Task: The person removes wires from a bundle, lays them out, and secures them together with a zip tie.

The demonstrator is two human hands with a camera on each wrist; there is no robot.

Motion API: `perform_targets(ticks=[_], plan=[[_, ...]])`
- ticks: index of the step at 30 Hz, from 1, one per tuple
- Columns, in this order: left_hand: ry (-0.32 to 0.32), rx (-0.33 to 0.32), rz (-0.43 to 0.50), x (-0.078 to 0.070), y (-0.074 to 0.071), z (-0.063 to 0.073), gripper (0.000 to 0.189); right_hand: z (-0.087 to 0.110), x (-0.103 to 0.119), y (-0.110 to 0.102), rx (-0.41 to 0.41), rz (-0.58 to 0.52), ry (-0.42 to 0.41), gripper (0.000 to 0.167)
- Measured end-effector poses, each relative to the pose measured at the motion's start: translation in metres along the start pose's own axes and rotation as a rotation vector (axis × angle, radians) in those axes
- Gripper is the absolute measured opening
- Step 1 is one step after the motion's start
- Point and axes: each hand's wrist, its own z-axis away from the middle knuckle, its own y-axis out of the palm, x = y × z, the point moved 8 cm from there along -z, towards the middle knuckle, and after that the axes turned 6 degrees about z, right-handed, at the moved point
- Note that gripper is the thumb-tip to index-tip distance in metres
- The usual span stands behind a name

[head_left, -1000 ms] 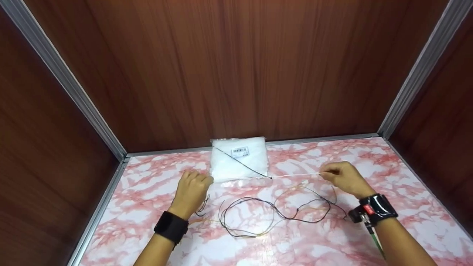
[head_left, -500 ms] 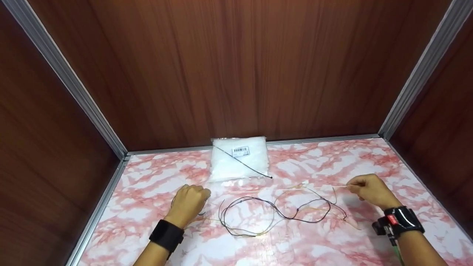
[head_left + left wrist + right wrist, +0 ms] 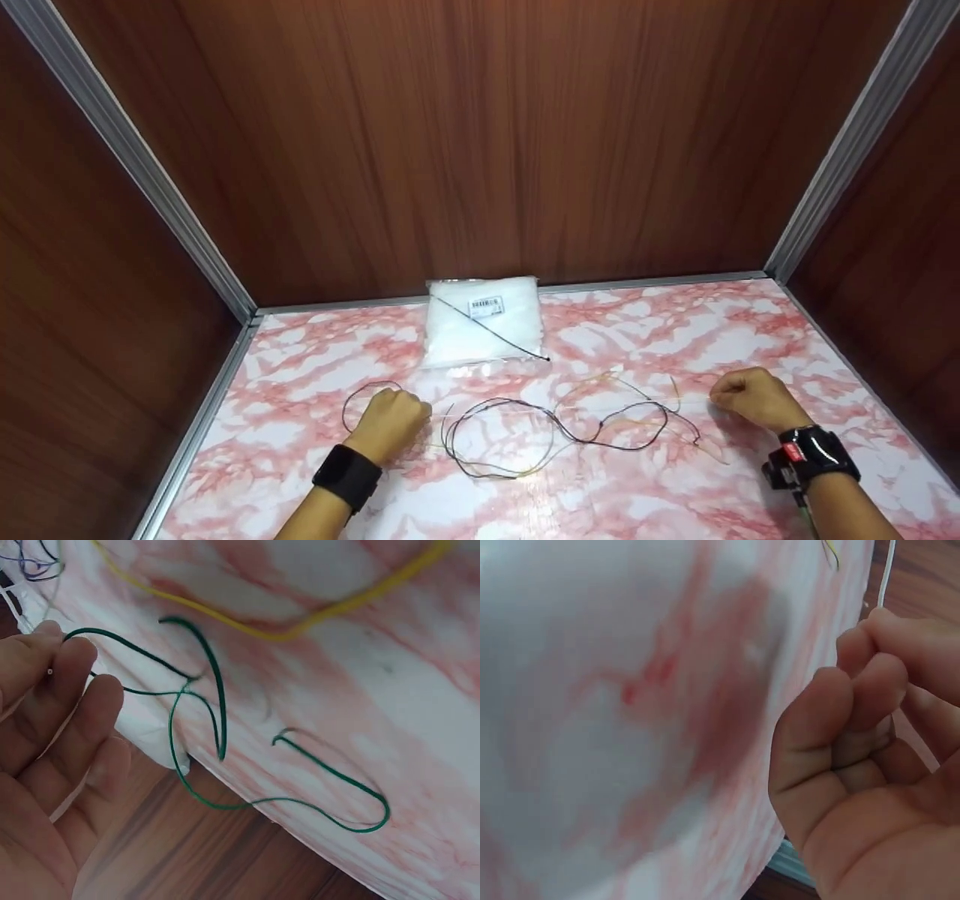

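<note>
My left hand (image 3: 394,424) pinches the end of a thin green wire (image 3: 221,697) between thumb and fingertips; its loose loops hang beside the hand in the left wrist view. A white wire (image 3: 13,601) also leaves those fingertips. Away at the right, my right hand (image 3: 761,397) pinches the other part of the white wire (image 3: 887,574), other fingers curled inward. Stretched nearly straight, this wire spans low across the table between both hands. Beneath it lie dark looped wires (image 3: 469,474) joined with thinner yellow ones (image 3: 634,421).
A clear bag of white contents (image 3: 450,337) with a barcode label lies by the back wall (image 3: 480,150). Diagonally over it runs a dark strip (image 3: 510,341). The pink marbled table (image 3: 600,502) is walled by wood panels with metal edge rails (image 3: 847,150).
My right hand has moved right and toward me, lengthening the white span. My left hand came down slightly nearer me. The stretched wire dropped from the bag's edge to above the looped wires.
</note>
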Motion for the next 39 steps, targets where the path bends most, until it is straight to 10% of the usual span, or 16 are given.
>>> perform_targets(ticks=[21, 34, 39], plan=[[-0.087, 0.094, 0.091, 0.005, 0.013, 0.011, 0.014, -0.007, 0.021, 0.018, 0.012, 0.149, -0.077, 0.004], [-0.527, -0.013, 0.138, 0.053, -0.021, 0.011, 0.01, -0.014, 0.067, -0.008, -0.085, 0.136, -0.105, 0.032], [-0.552, -0.103, 0.12, 0.055, -0.035, 0.007, 0.006, -0.02, 0.116, 0.003, -0.133, 0.121, -0.193, 0.027]])
